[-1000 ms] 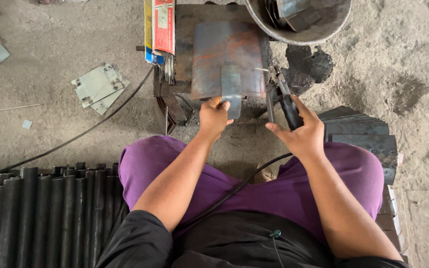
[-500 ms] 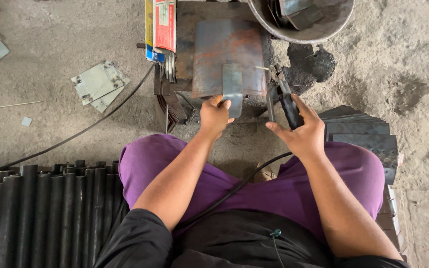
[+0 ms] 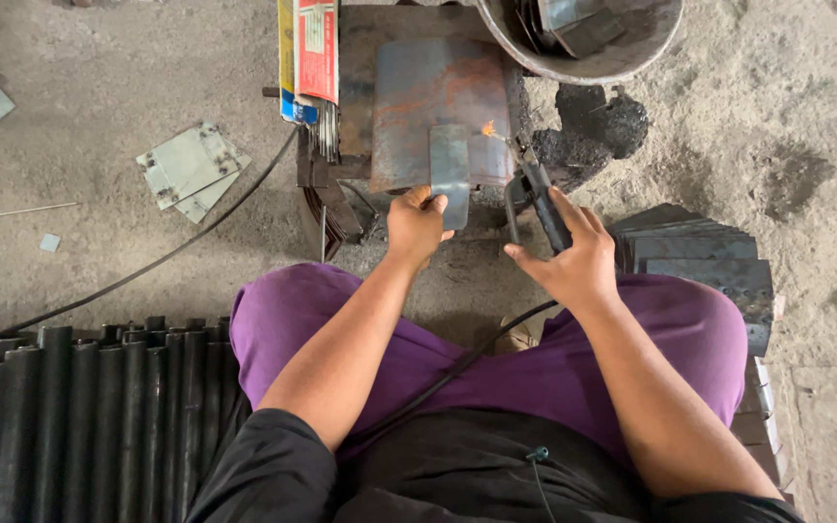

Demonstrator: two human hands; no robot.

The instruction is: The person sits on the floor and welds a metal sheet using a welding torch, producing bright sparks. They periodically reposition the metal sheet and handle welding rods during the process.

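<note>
Gritty concrete floor (image 3: 99,107) spreads around a rusty plate (image 3: 438,107) where the left hand (image 3: 417,225) pinches the near end of a small steel strip (image 3: 449,169) lying on it, while the right hand (image 3: 573,257) grips a black electrode holder (image 3: 538,199) sparking at the strip's far right corner.

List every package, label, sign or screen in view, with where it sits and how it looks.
Electrode packet: long, narrow red carton with pale label panels, at the rusty plate's left edge, grey rods sticking out.
Second packet: yellow and blue, against the red one's left side.
No signs or screens.
</note>
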